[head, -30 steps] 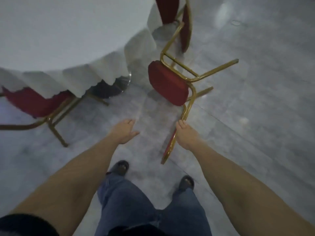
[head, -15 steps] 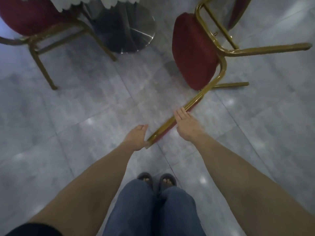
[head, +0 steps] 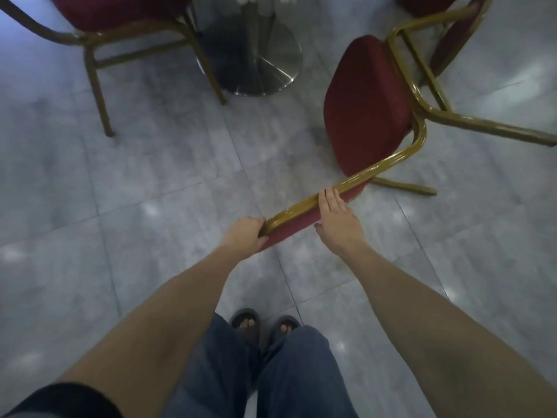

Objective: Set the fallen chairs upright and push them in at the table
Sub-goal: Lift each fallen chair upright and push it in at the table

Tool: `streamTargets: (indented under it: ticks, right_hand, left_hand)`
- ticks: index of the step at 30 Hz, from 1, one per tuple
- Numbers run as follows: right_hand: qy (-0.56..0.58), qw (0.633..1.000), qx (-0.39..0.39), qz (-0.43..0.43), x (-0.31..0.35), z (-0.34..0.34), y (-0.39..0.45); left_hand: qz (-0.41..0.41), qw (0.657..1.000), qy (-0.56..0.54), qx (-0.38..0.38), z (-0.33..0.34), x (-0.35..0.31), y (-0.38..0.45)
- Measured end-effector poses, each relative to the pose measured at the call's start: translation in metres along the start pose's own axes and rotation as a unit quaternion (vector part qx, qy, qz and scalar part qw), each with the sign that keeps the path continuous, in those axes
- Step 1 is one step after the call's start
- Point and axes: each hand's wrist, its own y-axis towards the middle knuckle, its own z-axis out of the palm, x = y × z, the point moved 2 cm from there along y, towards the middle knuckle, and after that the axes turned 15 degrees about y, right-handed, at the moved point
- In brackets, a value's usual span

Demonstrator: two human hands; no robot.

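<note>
A fallen chair (head: 364,107) with a red seat and gold metal frame lies on its side on the grey tiled floor, legs pointing right. Its backrest stretches toward me. My left hand (head: 245,233) is closed around the top end of the backrest frame. My right hand (head: 336,217) lies over the backrest's gold rail a little farther along, fingers wrapped on it. The table's round steel base (head: 259,67) stands at the top centre, with a bit of white cloth above it.
An upright red chair (head: 126,28) stands at the top left beside the table base. Part of another red chair (head: 452,34) shows at the top right behind the fallen one. My feet in sandals (head: 262,325) are at the bottom centre.
My left hand moved from the floor side onto the backrest end and closed on it. My right hand slid along the rail. The view dropped closer to the chair.
</note>
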Motion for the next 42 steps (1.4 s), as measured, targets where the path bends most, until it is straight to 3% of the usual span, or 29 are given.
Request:
streamTargets:
  ticks: [5,11,18,20,25,34,42]
  right_hand:
    - [0.043,0.999,-0.023,-0.017,0.071,-0.098,-0.019]
    - [0.134,0.982,-0.093,-0.098,0.147,-0.227,-0.034]
    - [0.148,0.969,-0.19,-0.064,0.164,-0.317,-0.078]
    - [0.165,0.962,-0.213,-0.042,0.156,-0.328,-0.093]
    - [0.211,0.944,-0.251,0.036,0.122,-0.334,-0.149]
    - [0.242,0.921,-0.238,0.19,0.065,-0.295,-0.239]
    - [0.321,0.874,-0.257,0.258,0.06,-0.23,-0.273]
  left_hand:
    - [-0.009,0.997,0.042,-0.064,-0.128,0.034,-0.061]
    - [0.016,0.98,0.089,-0.178,-0.295,0.051,-0.125]
    - [0.13,0.936,0.012,-0.326,-0.417,0.036,-0.159]
    - [0.136,0.933,-0.018,-0.334,-0.428,0.041,-0.158]
    - [0.049,0.935,-0.115,-0.331,-0.421,0.066,-0.143]
    - [0.231,0.929,-0.015,-0.288,-0.437,-0.041,-0.14]
    - [0.302,0.91,0.089,-0.271,-0.414,-0.078,-0.155]
